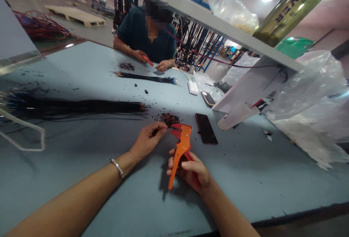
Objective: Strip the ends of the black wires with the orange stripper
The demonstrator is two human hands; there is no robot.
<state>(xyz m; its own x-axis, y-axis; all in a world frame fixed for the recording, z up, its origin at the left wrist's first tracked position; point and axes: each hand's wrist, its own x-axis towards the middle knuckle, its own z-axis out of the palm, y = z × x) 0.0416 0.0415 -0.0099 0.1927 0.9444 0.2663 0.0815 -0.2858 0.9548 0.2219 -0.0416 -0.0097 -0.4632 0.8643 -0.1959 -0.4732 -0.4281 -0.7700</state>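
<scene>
My right hand (191,171) grips the handles of an orange wire stripper (181,146), jaws pointing up and away from me. My left hand (148,139) pinches a thin black wire (167,129) and holds its end at the stripper's jaws. Just beyond the jaws lies a small pile of stripped insulation bits (169,118). A long bundle of black wires (81,107) stretches across the blue table (245,171) to the left of my hands.
A dark phone (206,128) lies right of the stripper. Two more phones (208,98) and a white box (193,87) sit farther back. A co-worker (147,33) sits across with a red tool (148,60) and another wire bundle (147,78). Plastic bags (308,102) and a shelf frame (207,15) crowd the right.
</scene>
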